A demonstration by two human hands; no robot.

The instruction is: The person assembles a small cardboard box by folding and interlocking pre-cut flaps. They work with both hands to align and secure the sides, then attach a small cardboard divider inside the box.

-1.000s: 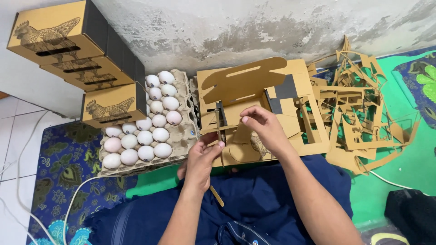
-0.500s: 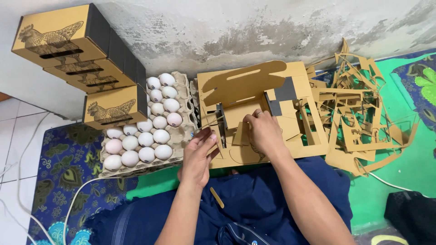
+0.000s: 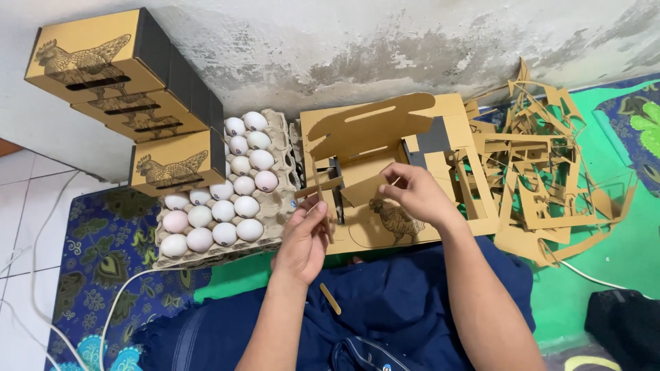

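Cardboard sheet (image 3: pixel 385 172) lies flat beside the egg tray (image 3: pixel 278 206), near the wall. Our left hand (image 3: pixel 302 240) pinches a narrow cardboard strip (image 3: pixel 317 190); our right hand (image 3: pixel 412 192) pinches a flap (image 3: pixel 364 189) on the sheet. Offcuts (image 3: pixel 550 172) lie just right.

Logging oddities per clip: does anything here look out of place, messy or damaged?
Two things. A tangled heap of cardboard offcuts sprawls over the green mat to the right of the die-cut sheet. A small cardboard strip lies loose on the person's lap. The eggs look intact.
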